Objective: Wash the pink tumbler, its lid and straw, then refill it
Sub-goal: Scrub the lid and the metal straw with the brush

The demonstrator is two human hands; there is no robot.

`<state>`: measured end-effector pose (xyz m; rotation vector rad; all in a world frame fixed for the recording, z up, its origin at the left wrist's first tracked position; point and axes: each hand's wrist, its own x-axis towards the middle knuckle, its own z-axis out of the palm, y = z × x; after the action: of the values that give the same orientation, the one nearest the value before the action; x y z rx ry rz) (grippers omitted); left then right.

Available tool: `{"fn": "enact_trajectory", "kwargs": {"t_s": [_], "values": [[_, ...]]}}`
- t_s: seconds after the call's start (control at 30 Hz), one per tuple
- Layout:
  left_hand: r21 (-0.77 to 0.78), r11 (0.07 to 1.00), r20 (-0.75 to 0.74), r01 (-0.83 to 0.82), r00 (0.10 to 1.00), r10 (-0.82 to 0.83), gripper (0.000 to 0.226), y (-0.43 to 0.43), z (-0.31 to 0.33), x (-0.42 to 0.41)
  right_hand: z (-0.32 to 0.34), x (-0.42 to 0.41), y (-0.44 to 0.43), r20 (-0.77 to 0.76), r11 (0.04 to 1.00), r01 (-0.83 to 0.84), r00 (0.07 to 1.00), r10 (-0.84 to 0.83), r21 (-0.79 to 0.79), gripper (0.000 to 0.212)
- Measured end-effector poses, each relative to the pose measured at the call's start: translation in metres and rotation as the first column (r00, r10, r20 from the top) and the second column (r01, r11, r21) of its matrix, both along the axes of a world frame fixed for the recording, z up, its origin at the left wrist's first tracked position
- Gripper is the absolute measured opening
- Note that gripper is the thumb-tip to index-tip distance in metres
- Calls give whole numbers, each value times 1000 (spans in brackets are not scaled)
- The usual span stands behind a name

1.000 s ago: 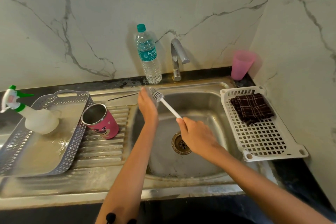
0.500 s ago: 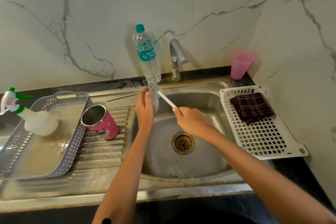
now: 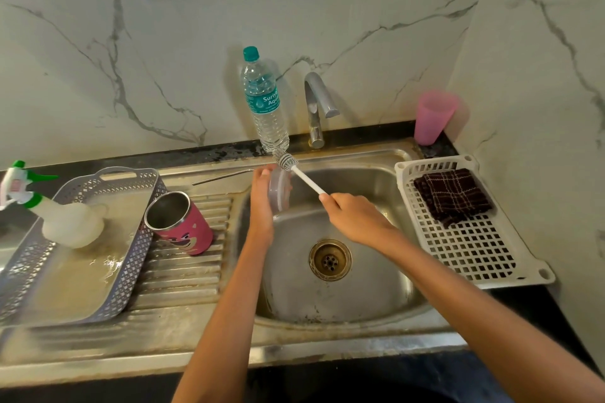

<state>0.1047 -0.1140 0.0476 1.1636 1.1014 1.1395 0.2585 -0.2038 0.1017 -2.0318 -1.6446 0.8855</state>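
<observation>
Over the sink (image 3: 327, 307), your left hand (image 3: 262, 206) grips the clear lid (image 3: 280, 190) on edge while your right hand (image 3: 357, 216) is closed round the handle of the white brush (image 3: 302, 175), bristles at the lid's top rim, so you look mid-scrub on the lid. To the left the pink tumbler (image 3: 183, 226) leans open and empty on the ribbed drainer (image 3: 183, 271), washed or not I cannot tell, and behind it the thin straw (image 3: 222, 177) lies on the surface (image 3: 176, 175). At the back the tap (image 3: 316, 108) runs dry and the water bottle (image 3: 263, 101) stands capped, so rinsing and refilling seem left.
</observation>
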Motion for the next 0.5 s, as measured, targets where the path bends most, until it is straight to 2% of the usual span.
{"fn": "enact_trajectory", "kwargs": {"t_s": [0.07, 0.13, 0.2, 0.3, 0.4, 0.5], "values": [[-152, 987, 108, 49, 994, -33, 56, -5, 4, 0, -2, 0, -1, 2, 1000, 6, 1000, -6, -1, 44], [-220, 966, 241, 139, 967, -84, 63, -8, 6, -2, -5, -1, -1, 19, 1000, 20, 1000, -20, 3, 44], [-233, 952, 349, 198, 931, -108, 67, -11, 8, -5, -7, -3, -3, 47, 999, 29, 998, -30, 16, 44], [-182, 961, 447, 208, 888, -107, 60, -13, 1, -7, -8, -8, -6, 69, 999, 28, 997, -31, 42, 45], [-150, 976, 631, 158, 775, -28, 50, -10, -2, -4, -9, -11, -4, 26, 998, 23, 999, -24, 50, 46], [-236, 971, 755, 36, 635, 160, 47, 3, 5, -6, -17, -18, -10, -15, 1000, 22, 1000, -22, 13, 46]]}}
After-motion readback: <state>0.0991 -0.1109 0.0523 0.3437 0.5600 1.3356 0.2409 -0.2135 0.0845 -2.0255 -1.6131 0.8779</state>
